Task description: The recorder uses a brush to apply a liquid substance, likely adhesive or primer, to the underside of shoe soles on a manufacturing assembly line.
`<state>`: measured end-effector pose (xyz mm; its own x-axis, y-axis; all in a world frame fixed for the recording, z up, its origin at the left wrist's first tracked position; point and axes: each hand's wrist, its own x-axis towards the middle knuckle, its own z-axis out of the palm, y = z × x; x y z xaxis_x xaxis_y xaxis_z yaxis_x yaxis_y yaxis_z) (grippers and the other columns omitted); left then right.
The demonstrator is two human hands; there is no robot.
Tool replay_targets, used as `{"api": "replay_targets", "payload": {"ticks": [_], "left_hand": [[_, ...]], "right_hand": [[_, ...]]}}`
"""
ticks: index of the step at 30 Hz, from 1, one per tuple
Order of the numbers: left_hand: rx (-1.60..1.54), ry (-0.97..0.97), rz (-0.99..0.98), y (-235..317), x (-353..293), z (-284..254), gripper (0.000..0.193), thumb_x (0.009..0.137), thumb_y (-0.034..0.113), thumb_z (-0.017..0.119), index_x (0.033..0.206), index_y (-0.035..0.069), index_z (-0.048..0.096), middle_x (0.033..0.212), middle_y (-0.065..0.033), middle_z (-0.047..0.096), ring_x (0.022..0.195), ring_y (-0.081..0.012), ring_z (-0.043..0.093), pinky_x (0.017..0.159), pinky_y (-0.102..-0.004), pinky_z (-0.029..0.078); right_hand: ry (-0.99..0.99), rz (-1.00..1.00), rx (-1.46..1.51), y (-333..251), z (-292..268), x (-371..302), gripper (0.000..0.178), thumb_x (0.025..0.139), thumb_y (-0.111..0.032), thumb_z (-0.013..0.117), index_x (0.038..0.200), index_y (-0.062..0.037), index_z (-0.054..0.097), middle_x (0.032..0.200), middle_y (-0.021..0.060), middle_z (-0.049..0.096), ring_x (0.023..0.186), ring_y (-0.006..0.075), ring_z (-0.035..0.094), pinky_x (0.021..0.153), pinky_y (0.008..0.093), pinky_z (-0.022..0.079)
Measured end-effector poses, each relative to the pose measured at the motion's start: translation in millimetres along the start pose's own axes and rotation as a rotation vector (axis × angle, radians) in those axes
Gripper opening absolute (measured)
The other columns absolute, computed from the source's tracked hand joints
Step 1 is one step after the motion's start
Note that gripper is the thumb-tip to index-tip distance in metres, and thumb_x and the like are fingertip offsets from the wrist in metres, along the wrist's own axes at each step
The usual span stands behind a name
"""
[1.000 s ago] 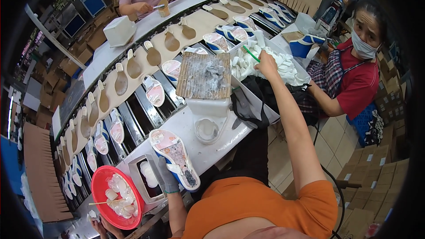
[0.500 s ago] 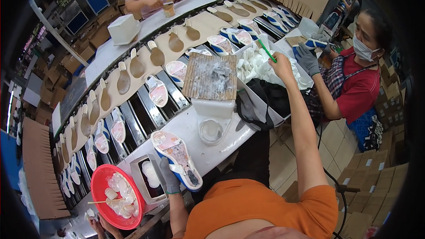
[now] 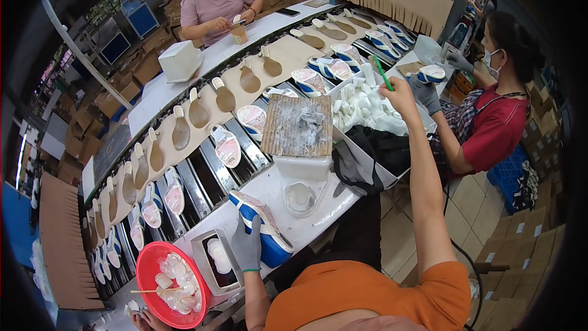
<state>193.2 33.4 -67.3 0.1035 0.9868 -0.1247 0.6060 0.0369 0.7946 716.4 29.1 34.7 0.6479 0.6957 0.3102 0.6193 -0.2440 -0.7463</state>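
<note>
The gloved left hand (image 3: 248, 246) grips a blue-and-white wedge sandal (image 3: 274, 236) at the bench's (image 3: 321, 216) near edge; the right hand (image 3: 401, 99) clasps a green stick (image 3: 384, 73). Likely light and stiff, the sandal suits side holds.

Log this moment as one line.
left hand: gloved, holding blue-and-white sandal; right hand: bare, holding green stick; red basin: left of sandal

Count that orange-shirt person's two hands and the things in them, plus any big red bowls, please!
Hands: 2, gloved left hand and bare right hand
Blue-and-white sandal, held: 1
Green stick, held: 1
Red bowl: 1
Total: 5
</note>
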Motion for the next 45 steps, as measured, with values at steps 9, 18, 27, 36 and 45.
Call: {"api": "replay_targets", "payload": {"ticks": [9,18,27,36,45], "left_hand": [[0.187,0.243,0.287,29,10,-28,0.060,0.092,0.038,0.066,0.142,0.007,0.053,0.128,-0.0194,0.059,0.120,-0.0351,0.053,0.102,-0.0445,0.043],[-0.044,0.217,0.467,73,15,-30,0.048,0.091,0.016,0.067,0.135,0.000,0.058,0.126,-0.0153,0.062,0.118,-0.0297,0.056,0.103,-0.0405,0.043],[-0.185,0.100,0.864,203,45,0,0.052,0.083,0.008,0.074,0.133,0.004,0.061,0.124,-0.0146,0.063,0.109,-0.0249,0.060,0.091,-0.0357,0.050],[-0.108,-0.071,1.196,317,92,121,0.056,0.086,0.034,0.074,0.132,0.005,0.059,0.123,-0.0197,0.064,0.112,-0.0350,0.061,0.094,-0.0419,0.049],[-0.322,-0.372,0.865,307,101,158,0.028,0.093,0.026,0.066,0.098,-0.001,0.071,0.082,-0.0115,0.072,0.075,-0.0169,0.068,0.070,-0.0327,0.052]], "right_hand": [[0.062,-0.037,-0.446,1,-15,16,0.021,0.075,-0.016,0.077,0.085,0.0003,0.068,0.076,0.0134,0.069,0.075,0.0243,0.066,0.067,0.0380,0.049],[0.036,-0.065,-0.080,-6,-35,20,0.018,0.077,-0.014,0.074,0.087,-0.0006,0.069,0.079,0.0130,0.070,0.075,0.0215,0.067,0.070,0.0342,0.050],[-0.078,-0.094,0.344,-37,-39,13,0.016,0.084,-0.008,0.075,0.096,0.0031,0.072,0.080,0.0040,0.069,0.077,0.0112,0.062,0.072,0.0278,0.049],[-0.240,-0.161,0.346,-62,-31,-22,0.018,0.087,-0.014,0.075,0.090,0.0030,0.070,0.075,-0.0006,0.060,0.071,0.0081,0.051,0.066,0.0269,0.043],[-0.184,0.053,0.459,-57,-35,-28,0.021,0.089,-0.020,0.075,0.092,0.0000,0.069,0.071,-0.0039,0.054,0.068,0.0071,0.046,0.060,0.0264,0.037]]}}
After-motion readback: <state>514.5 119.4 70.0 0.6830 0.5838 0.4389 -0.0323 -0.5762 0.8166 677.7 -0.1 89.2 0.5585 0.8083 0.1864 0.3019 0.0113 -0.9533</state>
